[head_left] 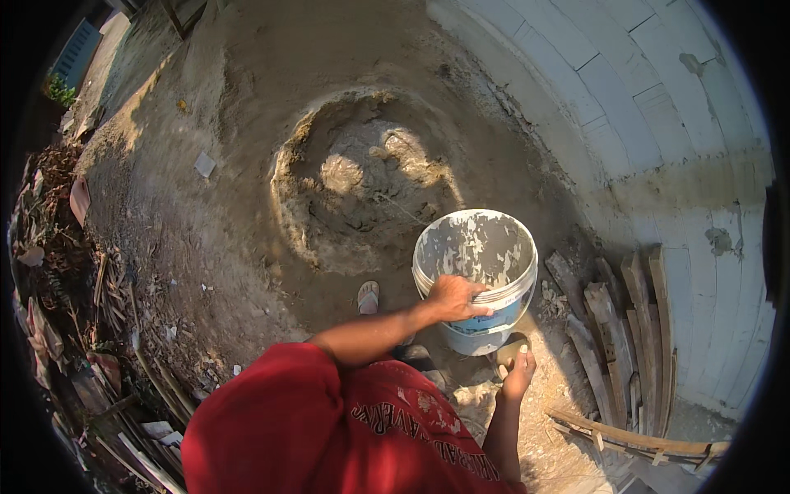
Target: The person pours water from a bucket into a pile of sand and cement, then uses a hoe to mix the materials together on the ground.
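Note:
A white plastic bucket [473,342] with a blue label stands tilted a little to the right of my body, its inside smeared with dried grey matter. My left hand [454,299] is closed over the bucket's near rim. Lower down, beside the bucket's base, my right hand [518,375] has its thumb and fingers around a roundish grey-brown thing [506,352]. What that thing is I cannot make out, as the bucket and hand partly cover it. A thin wire handle hangs along the bucket's side.
Beyond the bucket lies a ring-shaped hollow of wet grey mortar [362,177]. Old wooden planks [613,354] lean by the pale block wall [634,107] on the right. Sticks and rubbish [66,272] line the left. My sandalled foot [368,298] is near the mortar.

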A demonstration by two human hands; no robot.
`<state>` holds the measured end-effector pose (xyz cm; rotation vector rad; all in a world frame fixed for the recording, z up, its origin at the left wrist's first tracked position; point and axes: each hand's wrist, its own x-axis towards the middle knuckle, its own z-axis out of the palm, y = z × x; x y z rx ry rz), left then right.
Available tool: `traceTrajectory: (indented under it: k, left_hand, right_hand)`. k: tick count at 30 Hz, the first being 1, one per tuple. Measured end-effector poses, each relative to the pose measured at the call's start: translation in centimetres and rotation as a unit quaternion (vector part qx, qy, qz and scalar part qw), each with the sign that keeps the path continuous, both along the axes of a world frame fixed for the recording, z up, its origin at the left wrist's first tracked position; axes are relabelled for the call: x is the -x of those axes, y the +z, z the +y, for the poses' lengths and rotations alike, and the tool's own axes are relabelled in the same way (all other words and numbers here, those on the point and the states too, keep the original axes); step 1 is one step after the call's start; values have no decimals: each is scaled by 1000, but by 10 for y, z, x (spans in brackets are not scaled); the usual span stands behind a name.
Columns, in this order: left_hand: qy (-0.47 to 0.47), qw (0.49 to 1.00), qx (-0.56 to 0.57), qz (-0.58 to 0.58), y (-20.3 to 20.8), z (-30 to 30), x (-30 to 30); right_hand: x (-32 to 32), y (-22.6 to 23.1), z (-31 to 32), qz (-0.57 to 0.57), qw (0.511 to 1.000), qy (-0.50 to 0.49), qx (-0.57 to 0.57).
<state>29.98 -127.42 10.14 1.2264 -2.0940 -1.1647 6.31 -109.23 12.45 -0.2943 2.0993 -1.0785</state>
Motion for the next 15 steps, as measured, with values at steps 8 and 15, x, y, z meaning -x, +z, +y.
traceTrajectory:
  k: [8,15]
  left_hand:
    - [-340,932,70,-102,-86,168,88]
    - [-175,963,-124,-162,-136,109,82]
  right_hand:
    - [37,-119,86,15,997,18,-71]
    - [88,-339,194,-11,938,-114,-327]
